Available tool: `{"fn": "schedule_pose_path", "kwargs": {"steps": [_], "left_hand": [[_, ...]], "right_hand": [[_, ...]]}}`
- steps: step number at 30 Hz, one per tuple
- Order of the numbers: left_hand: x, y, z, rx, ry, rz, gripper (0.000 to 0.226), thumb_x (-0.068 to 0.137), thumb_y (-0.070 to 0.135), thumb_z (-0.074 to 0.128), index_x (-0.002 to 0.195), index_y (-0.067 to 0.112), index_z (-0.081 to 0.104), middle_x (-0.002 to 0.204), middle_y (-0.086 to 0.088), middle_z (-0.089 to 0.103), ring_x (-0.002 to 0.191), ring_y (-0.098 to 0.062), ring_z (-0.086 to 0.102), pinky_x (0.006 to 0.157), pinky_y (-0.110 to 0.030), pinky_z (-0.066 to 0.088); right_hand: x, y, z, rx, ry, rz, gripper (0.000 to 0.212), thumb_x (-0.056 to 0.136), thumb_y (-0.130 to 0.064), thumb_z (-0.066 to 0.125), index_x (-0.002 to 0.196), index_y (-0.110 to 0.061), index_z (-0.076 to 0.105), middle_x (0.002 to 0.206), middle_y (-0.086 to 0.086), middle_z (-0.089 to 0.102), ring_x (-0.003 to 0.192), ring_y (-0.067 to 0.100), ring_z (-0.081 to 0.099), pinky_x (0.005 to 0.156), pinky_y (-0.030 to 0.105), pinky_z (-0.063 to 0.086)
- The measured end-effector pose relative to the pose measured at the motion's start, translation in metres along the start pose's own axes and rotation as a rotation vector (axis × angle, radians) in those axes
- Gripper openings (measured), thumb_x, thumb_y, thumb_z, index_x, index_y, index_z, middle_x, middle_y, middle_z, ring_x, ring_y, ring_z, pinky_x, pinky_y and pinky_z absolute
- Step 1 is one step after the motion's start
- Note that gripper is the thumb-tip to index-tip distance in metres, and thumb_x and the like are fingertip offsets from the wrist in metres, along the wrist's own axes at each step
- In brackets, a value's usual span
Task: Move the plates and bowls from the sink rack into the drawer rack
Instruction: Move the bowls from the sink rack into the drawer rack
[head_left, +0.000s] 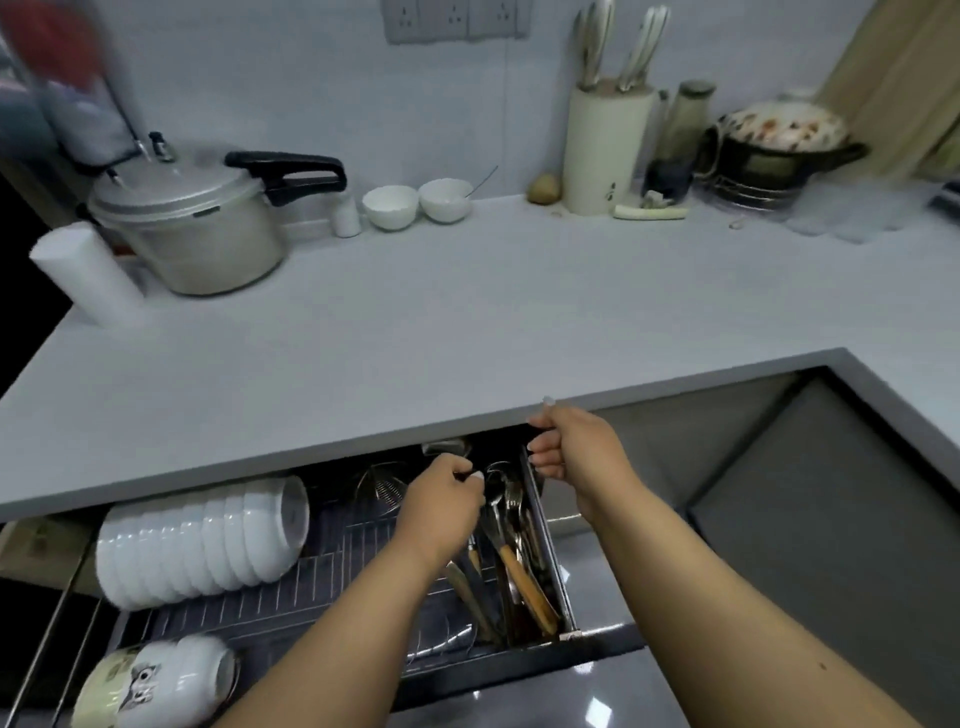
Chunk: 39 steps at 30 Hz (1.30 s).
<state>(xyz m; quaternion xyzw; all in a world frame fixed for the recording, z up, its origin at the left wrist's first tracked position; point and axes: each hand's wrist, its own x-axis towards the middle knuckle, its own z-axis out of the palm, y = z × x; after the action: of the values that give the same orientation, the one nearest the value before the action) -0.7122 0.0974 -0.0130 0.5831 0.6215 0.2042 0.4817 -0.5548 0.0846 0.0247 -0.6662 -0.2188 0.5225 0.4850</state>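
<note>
The drawer rack is pulled out below the countertop edge. A row of white bowls lies on its side in the rack's left part. A second stack of patterned bowls lies nearer me at the lower left. My left hand reaches into the drawer at the far end of the cutlery compartment, its fingers pinched on a dark utensil end. My right hand curls around the far end of the drawer's right side rail, just under the counter lip. The sink rack is out of view.
On the grey countertop stand a pressure cooker, a white roll, two white bowls, a knife block and a lidded pot. Grey cabinet fronts are at the right.
</note>
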Motion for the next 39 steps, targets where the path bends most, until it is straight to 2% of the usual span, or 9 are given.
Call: {"fn": "schedule_pose_path", "kwargs": {"steps": [2, 8, 15, 22, 28, 31, 35, 38, 39], "left_hand": [[-0.002, 0.020, 0.031, 0.009, -0.029, 0.028, 0.021, 0.092, 0.027, 0.054, 0.111, 0.020, 0.057, 0.086, -0.004, 0.071, 0.080, -0.021, 0.069, 0.084, -0.041, 0.056], [-0.004, 0.073, 0.127, 0.069, -0.139, 0.126, 0.016, 0.091, 0.028, 0.054, 0.106, 0.022, 0.057, 0.095, -0.006, 0.071, 0.092, -0.023, 0.067, 0.091, -0.042, 0.052], [-0.009, 0.131, 0.219, 0.085, -0.228, 0.190, 0.010, 0.091, 0.024, 0.055, 0.102, 0.023, 0.055, 0.084, -0.002, 0.071, 0.084, -0.021, 0.068, 0.091, -0.038, 0.052], [-0.007, 0.173, 0.273, 0.177, -0.327, 0.244, 0.017, 0.092, 0.023, 0.052, 0.108, 0.020, 0.055, 0.087, -0.002, 0.072, 0.084, -0.018, 0.068, 0.089, -0.033, 0.051], [0.013, 0.212, 0.309, 0.224, -0.428, 0.322, 0.019, 0.090, 0.026, 0.053, 0.108, 0.023, 0.056, 0.086, 0.000, 0.072, 0.086, -0.018, 0.068, 0.088, -0.040, 0.054], [0.022, 0.234, 0.326, 0.259, -0.471, 0.370, 0.018, 0.090, 0.026, 0.052, 0.107, 0.023, 0.055, 0.085, 0.002, 0.072, 0.088, -0.018, 0.068, 0.087, -0.038, 0.052], [0.028, 0.263, 0.348, 0.285, -0.526, 0.444, 0.009, 0.090, 0.021, 0.050, 0.097, 0.025, 0.055, 0.081, 0.003, 0.071, 0.086, -0.018, 0.067, 0.086, -0.038, 0.052], [0.030, 0.284, 0.370, 0.327, -0.555, 0.506, 0.018, 0.090, 0.017, 0.049, 0.078, 0.029, 0.050, 0.081, -0.001, 0.071, 0.085, -0.020, 0.067, 0.085, -0.037, 0.051], [0.030, 0.289, 0.379, 0.324, -0.573, 0.507, 0.016, 0.089, 0.017, 0.050, 0.078, 0.028, 0.052, 0.080, -0.001, 0.071, 0.084, -0.021, 0.068, 0.086, -0.038, 0.052]], "right_hand": [[-0.001, -0.006, -0.036, 0.021, 0.030, -0.010, 0.022, 0.098, -0.024, 0.047, 0.087, -0.011, 0.061, 0.052, 0.002, 0.059, 0.045, 0.012, 0.053, 0.047, 0.023, 0.043], [0.004, -0.015, -0.147, 0.080, 0.146, -0.048, 0.028, 0.098, -0.031, 0.047, 0.084, -0.012, 0.061, 0.053, 0.004, 0.057, 0.042, 0.012, 0.051, 0.045, 0.023, 0.040], [0.005, -0.021, -0.251, 0.150, 0.268, -0.057, 0.028, 0.098, -0.032, 0.049, 0.083, -0.012, 0.061, 0.060, 0.007, 0.057, 0.051, 0.017, 0.052, 0.047, 0.023, 0.041], [0.005, -0.023, -0.313, 0.243, 0.384, -0.084, 0.027, 0.098, -0.031, 0.049, 0.088, -0.010, 0.062, 0.060, 0.005, 0.057, 0.050, 0.015, 0.052, 0.047, 0.022, 0.043], [0.016, -0.038, -0.352, 0.303, 0.509, -0.104, 0.024, 0.098, -0.026, 0.048, 0.087, -0.009, 0.061, 0.060, 0.006, 0.056, 0.050, 0.015, 0.051, 0.048, 0.022, 0.042], [0.022, -0.047, -0.373, 0.333, 0.562, -0.120, 0.025, 0.097, -0.027, 0.049, 0.086, -0.009, 0.062, 0.061, 0.007, 0.057, 0.052, 0.016, 0.052, 0.051, 0.024, 0.043], [0.027, -0.054, -0.399, 0.386, 0.633, -0.122, 0.026, 0.097, -0.029, 0.050, 0.091, -0.007, 0.063, 0.059, 0.005, 0.058, 0.052, 0.015, 0.052, 0.051, 0.024, 0.043], [0.026, -0.055, -0.421, 0.417, 0.670, -0.108, 0.026, 0.097, -0.029, 0.050, 0.090, -0.007, 0.062, 0.061, 0.007, 0.057, 0.051, 0.016, 0.051, 0.051, 0.024, 0.042], [0.024, -0.055, -0.429, 0.431, 0.687, -0.108, 0.025, 0.097, -0.028, 0.050, 0.089, -0.007, 0.062, 0.062, 0.007, 0.056, 0.051, 0.016, 0.050, 0.051, 0.025, 0.042]]}}
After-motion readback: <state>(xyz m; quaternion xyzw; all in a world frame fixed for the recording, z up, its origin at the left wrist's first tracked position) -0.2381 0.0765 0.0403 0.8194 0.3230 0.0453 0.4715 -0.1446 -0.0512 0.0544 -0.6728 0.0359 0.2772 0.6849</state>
